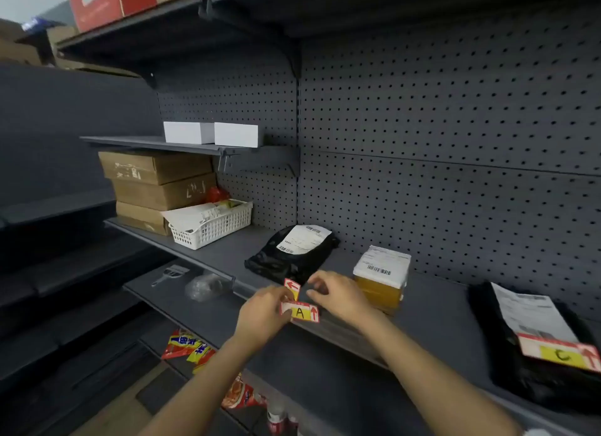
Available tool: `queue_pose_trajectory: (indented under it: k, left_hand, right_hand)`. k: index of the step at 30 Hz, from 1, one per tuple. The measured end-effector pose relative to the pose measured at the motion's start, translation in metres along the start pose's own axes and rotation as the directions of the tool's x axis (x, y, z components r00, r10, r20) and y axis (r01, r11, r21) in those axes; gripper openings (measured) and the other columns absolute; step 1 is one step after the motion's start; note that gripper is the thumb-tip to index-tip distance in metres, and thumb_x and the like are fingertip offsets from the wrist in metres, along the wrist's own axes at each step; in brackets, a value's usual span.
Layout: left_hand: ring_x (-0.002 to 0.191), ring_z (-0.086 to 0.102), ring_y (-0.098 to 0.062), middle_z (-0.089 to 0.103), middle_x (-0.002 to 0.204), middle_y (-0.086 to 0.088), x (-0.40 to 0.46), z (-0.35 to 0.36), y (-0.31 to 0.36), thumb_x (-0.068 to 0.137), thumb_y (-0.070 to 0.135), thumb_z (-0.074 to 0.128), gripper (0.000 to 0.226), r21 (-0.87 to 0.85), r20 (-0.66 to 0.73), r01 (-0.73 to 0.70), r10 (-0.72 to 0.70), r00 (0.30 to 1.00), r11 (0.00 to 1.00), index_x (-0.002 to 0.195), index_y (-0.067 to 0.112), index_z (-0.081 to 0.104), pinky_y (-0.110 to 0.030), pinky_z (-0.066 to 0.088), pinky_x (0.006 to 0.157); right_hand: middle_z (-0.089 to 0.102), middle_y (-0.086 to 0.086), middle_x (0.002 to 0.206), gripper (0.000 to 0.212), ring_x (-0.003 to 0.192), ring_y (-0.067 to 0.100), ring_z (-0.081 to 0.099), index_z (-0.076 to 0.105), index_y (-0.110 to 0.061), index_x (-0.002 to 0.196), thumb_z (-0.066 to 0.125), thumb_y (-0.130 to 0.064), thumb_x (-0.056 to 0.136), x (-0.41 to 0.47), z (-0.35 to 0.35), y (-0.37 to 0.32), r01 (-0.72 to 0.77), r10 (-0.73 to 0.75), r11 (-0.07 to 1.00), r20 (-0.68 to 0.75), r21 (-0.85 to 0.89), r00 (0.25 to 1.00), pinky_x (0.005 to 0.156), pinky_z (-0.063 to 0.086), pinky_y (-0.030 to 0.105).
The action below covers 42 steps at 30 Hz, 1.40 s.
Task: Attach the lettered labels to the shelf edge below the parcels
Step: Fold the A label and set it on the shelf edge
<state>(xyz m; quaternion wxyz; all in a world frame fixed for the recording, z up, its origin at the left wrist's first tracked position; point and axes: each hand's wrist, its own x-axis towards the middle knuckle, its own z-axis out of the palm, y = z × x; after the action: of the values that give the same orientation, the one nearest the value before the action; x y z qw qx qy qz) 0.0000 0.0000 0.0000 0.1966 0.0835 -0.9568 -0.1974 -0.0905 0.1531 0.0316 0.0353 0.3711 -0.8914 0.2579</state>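
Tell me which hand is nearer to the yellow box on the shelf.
Right. The right hand hangs just left of the yellow box, almost touching it. The left hand is further left, holding the A label.

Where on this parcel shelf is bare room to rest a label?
Bare shelf lies between the white basket and black parcel, and between the yellow box and far-right black parcel. Crowded between the black parcel and yellow box, where both hands work.
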Motion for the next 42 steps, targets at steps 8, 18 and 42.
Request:
queue_pose_trajectory:
  k: [8, 18, 42]
  left_hand:
    - [0.095, 0.057, -0.017, 0.06, 0.099, 0.0, 0.028, 0.006, -0.014, 0.076, 0.024, 0.066, 0.02, -0.106, 0.052, -0.123, 0.129, 0.99, 0.987, 0.096, 0.025, 0.065, -0.032, 0.047, 0.074]
    - [0.104, 0.052, -0.021, 0.061, 0.105, -0.003, 0.03, 0.008, -0.008, 0.077, 0.022, 0.066, 0.011, -0.157, 0.117, -0.243, 0.262, 0.958, 0.957, 0.088, 0.019, 0.065, -0.035, 0.046, 0.08]
    - [0.074, 0.061, -0.012, 0.064, 0.077, 0.014, 0.048, -0.02, -0.087, 0.085, 0.014, 0.058, 0.014, -0.271, 0.022, -0.207, 0.221, 0.975, 0.94, 0.086, 0.028, 0.058, -0.032, 0.05, 0.062]
  right_hand:
    - [0.068, -0.007, 0.094, 0.018, 0.086, 0.008, 0.061, 0.064, -0.024, 0.1, 0.064, -0.033, 0.085, 0.018, 0.015, -0.007, -0.067, 0.063, 0.992, 0.042, 0.106, 0.997, 0.071, 0.049, 0.023]
    - [0.073, 0.0, 0.095, 0.024, 0.086, 0.011, 0.064, 0.071, -0.017, 0.096, 0.053, -0.006, 0.086, 0.008, 0.031, -0.022, -0.259, 0.292, 0.937, -0.118, 0.234, 0.949, 0.07, 0.047, 0.017]
    - [0.073, 0.004, 0.098, 0.014, 0.09, 0.019, 0.066, 0.069, -0.017, 0.097, 0.062, -0.016, 0.085, 0.034, 0.08, -0.06, -0.379, 0.426, 0.901, -0.269, 0.21, 0.864, 0.079, 0.054, 0.035]
